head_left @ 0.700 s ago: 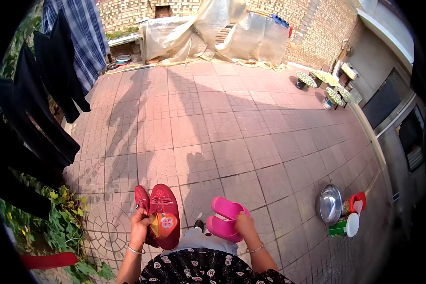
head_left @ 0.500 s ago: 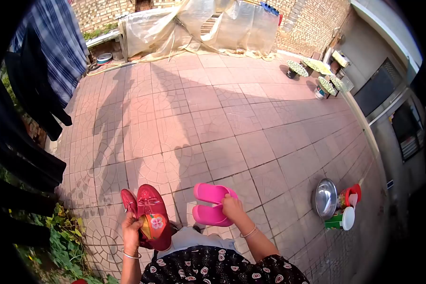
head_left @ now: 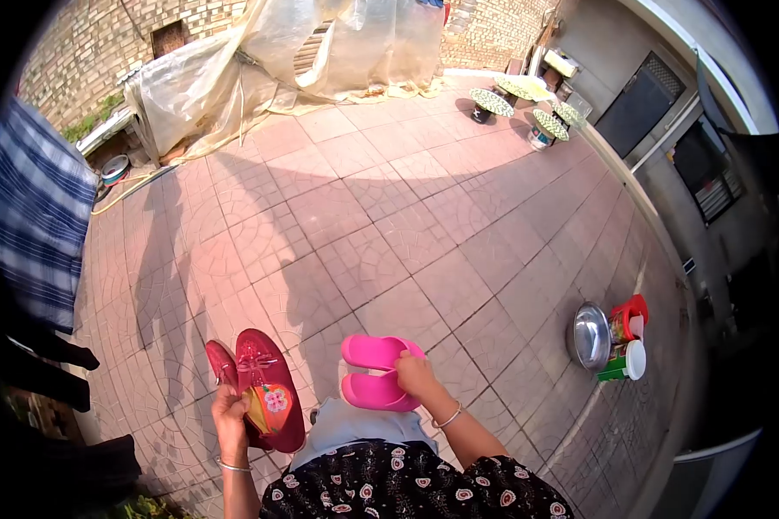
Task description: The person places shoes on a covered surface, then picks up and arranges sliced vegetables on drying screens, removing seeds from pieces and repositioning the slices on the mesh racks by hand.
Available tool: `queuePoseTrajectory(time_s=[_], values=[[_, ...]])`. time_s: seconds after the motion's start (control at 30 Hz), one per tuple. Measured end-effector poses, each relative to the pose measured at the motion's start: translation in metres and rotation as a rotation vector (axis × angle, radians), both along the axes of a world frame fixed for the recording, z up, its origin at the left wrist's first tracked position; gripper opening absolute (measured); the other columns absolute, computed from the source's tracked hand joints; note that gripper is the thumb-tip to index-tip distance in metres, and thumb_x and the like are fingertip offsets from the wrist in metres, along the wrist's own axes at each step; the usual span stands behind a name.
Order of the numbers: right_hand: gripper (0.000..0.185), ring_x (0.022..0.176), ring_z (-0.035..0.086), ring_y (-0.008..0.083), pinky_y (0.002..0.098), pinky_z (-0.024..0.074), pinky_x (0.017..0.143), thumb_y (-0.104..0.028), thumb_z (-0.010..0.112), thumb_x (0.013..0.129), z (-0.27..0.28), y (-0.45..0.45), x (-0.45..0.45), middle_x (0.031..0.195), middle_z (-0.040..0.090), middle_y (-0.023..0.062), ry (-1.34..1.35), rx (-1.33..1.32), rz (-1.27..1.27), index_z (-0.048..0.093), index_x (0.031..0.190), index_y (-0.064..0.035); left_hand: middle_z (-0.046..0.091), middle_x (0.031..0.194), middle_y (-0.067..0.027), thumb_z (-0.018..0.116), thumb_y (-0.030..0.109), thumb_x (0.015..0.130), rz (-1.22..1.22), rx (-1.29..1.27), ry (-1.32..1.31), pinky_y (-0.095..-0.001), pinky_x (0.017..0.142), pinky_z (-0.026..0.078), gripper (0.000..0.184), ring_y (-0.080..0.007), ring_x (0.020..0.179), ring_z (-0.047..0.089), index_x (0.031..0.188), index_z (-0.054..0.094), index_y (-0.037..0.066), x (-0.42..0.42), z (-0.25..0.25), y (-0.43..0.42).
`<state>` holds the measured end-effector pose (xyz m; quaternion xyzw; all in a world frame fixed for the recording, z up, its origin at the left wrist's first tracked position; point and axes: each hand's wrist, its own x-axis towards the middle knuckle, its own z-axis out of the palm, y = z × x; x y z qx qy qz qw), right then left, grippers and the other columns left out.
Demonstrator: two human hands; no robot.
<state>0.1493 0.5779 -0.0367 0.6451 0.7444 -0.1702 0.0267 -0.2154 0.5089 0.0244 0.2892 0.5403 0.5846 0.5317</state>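
My left hand [head_left: 230, 413] is closed on a pair of red shoes [head_left: 267, 372] with bows on top. One insole shows a flower design, and the other shoe is partly covered by the first. In my right hand [head_left: 416, 376], fingers wrapped round them, is a pair of bright pink slippers [head_left: 374, 353]. Both pairs are held up in front of my body, side by side with a gap between them. My light trousers show beneath the slippers.
A metal basin [head_left: 590, 336], a red container [head_left: 629, 316] and a green tub [head_left: 616, 363] stand at right on the paved floor [head_left: 389, 233]. Hanging cloth [head_left: 39, 216] is at left. Plastic sheeting [head_left: 320, 60] and several patterned stools [head_left: 492, 102] are farther back.
My view has turned to the right, so the stools and hanging cloth sit farther left. Both hands still hold the same footwear, in nearly the same place before my body.
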Motion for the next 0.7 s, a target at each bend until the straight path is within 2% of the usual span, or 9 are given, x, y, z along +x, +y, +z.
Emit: queuePoseTrajectory(time_s=[0.2, 0.27, 0.4, 0.7], values=[[0.012, 0.083, 0.061, 0.037, 0.048, 0.0494, 0.07, -0.003, 0.053, 0.07, -0.003, 0.111, -0.027, 0.093, 0.059, 0.0159, 0.052, -0.022, -0.041, 0.063, 0.078, -0.0028, 0.053, 0.074, 0.0018, 0.047, -0.008, 0.074, -0.007, 0.0, 0.04, -0.0195, 0.061, 0.037, 0.014, -0.006, 0.066, 0.047, 0.078, 0.048, 0.005, -0.024, 0.009, 0.139], [0.012, 0.083, 0.061, 0.0374, 0.0485, 0.0491, 0.071, -0.003, 0.053, 0.07, -0.016, 0.165, -0.036, 0.092, 0.059, 0.0158, 0.052, -0.015, 0.009, 0.063, 0.077, -0.003, 0.051, 0.073, 0.0031, 0.047, -0.01, 0.074, 0.023, 0.004, 0.065, -0.0186, 0.059, 0.035, 0.015, -0.0047, 0.065, 0.045, 0.078, 0.048, 0.005, -0.034, 0.007, 0.179], [0.011, 0.081, 0.061, 0.0376, 0.0479, 0.0496, 0.069, -0.003, 0.054, 0.069, 0.0, 0.278, -0.068, 0.091, 0.059, 0.0156, 0.093, -0.01, 0.074, 0.062, 0.076, -0.0037, 0.04, 0.069, 0.0067, 0.051, -0.008, 0.073, 0.101, -0.051, 0.193, -0.0188, 0.056, 0.03, 0.015, -0.0041, 0.062, 0.036, 0.074, 0.047, 0.007, -0.053, 0.015, 0.252], [0.009, 0.075, 0.061, 0.0366, 0.0467, 0.0491, 0.064, -0.003, 0.053, 0.069, -0.001, 0.488, -0.147, 0.084, 0.058, 0.0152, 0.151, 0.09, 0.255, 0.061, 0.074, -0.0041, 0.037, 0.069, 0.0064, 0.055, -0.005, 0.076, 0.201, -0.108, 0.239, -0.0202, 0.056, 0.03, 0.017, -0.0043, 0.065, 0.034, 0.072, 0.044, 0.006, -0.112, 0.003, 0.409]])
